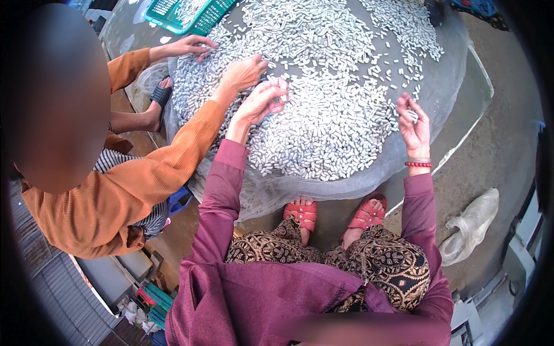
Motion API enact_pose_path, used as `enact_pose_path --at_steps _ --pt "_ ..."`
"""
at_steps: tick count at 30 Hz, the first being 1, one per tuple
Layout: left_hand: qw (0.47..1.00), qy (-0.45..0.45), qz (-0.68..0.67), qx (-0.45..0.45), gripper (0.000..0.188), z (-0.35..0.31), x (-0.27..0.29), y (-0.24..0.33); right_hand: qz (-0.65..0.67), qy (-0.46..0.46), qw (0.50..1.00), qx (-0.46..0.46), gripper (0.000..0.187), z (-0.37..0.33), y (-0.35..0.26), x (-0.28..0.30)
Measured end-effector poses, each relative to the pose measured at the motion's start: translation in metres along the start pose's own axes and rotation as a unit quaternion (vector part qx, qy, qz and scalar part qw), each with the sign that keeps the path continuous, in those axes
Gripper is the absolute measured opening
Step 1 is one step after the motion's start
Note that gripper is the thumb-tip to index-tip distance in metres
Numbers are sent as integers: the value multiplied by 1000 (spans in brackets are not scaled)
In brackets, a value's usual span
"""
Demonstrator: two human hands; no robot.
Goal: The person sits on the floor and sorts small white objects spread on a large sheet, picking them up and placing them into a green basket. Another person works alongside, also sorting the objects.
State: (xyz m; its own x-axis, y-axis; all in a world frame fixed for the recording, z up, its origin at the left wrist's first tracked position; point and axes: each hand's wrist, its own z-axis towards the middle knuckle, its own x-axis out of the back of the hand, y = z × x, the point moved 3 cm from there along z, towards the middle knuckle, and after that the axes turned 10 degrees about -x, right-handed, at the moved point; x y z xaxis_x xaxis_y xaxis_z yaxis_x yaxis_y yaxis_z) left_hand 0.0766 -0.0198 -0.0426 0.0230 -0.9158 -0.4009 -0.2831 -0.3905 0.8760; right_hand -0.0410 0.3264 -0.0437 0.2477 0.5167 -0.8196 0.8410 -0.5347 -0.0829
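Observation:
A wide heap of small whitish-grey cylindrical pieces (323, 127) lies spread over a fine mesh net (346, 187). Above the heap's left part is my left hand (262, 104), its fingers closed in a pinch; pale pieces show at the fingertips. My right hand (414, 130) is raised at the heap's right edge, palm up, fingers curled round a few of the same pieces, the fingertips slightly blurred. Close beside my left hand, a co-worker's hand (245, 72) reaches over the pieces, and that person's other hand (193, 47) touches the far left edge.
A green plastic basket (210, 20) with pieces in it stands at the far left. The co-worker in an orange sleeve (184, 141) sits close on my left. A whitish sack (473, 225) lies on the floor to the right. My red sandals (301, 214) are at the net's near edge.

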Motion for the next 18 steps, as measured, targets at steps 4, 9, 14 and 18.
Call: enact_pose_path --at_steps 4,9,14,18 --pt "959 -87 -264 -46 27 -7 -14 19 -475 125 871 28 28 19 9 23" --pt "992 -31 112 47 27 21 -25 16 -852 323 388 141 42 50 34 15" --pt "660 -103 736 -111 26 55 -60 -28 -785 192 553 202 27 61 22 14" --pt "702 -114 698 -82 18 49 -49 -38 -378 36 921 86 15 18 8 -8"
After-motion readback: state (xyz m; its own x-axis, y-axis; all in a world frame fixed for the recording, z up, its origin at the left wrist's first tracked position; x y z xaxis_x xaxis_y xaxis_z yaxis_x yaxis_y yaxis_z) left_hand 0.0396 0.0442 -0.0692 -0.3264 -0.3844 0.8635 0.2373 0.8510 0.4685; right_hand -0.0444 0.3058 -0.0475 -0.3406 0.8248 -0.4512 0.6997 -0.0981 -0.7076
